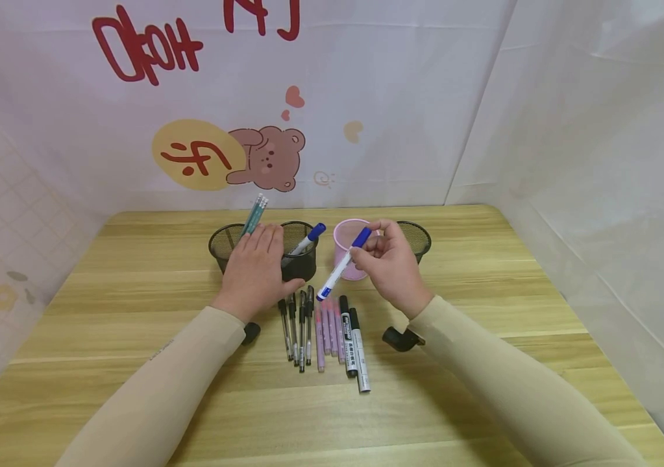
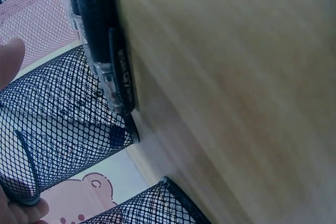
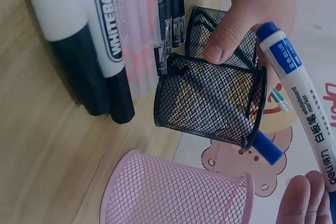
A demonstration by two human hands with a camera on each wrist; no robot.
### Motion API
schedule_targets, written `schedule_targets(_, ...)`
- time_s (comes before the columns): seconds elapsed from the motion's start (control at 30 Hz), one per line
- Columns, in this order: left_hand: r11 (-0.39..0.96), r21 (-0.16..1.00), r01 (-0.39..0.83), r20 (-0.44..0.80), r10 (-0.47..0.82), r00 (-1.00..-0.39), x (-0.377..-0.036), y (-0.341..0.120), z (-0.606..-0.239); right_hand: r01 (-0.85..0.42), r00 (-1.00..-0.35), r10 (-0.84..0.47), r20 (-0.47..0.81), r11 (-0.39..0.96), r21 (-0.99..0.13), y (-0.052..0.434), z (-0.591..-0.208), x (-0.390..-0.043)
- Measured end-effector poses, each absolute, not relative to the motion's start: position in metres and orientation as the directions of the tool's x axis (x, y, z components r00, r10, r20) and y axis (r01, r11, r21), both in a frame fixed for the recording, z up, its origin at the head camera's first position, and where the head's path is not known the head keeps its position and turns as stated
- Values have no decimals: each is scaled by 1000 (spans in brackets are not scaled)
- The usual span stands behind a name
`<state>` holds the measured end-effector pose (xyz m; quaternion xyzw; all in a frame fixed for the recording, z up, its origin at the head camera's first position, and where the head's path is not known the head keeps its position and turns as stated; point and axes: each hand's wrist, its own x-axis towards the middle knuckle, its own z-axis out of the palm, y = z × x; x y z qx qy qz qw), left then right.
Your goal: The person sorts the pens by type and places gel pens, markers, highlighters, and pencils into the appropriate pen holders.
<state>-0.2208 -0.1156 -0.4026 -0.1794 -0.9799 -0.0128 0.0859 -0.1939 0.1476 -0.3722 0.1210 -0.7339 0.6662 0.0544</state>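
My right hand pinches a white whiteboard marker near its blue cap, in front of the pink mesh pen cup. The marker slants, its blue end toward the table; the right wrist view shows its label. My left hand holds a black mesh pen cup at its left side, thumb in front and fingers along the rim. Another blue-capped marker leans inside that cup. Left of it stands a second black mesh cup with green pencils, partly hidden by my left hand.
Black-capped gel pens, pink-and-purple pens and two black-capped markers lie side by side before the cups. A further black mesh cup stands behind my right hand. A printed cloth hangs behind the wooden table.
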Motion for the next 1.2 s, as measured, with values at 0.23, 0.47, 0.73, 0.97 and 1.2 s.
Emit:
schedule_targets(0.23,936,-7,353,166,349,-922,-221,-116,-403,-283,-959,-41,282,19,-959,142,-371,-195)
schedule_targets(0.47,937,-15,348,157,346,-925,-221,-116,-403,-312,-950,22,312,3,-950,138,-371,-197)
schedule_targets(0.73,936,-12,352,174,349,-921,-221,-116,-403,-350,-930,102,352,42,-936,133,-371,-202)
schedule_targets(0.97,935,-8,353,170,350,-921,-221,-116,-402,-393,-903,163,397,58,-918,127,-373,-209)
schedule_targets(1.2,935,-10,355,161,352,-922,-220,-116,-401,-398,-892,205,403,68,-915,121,-374,-214)
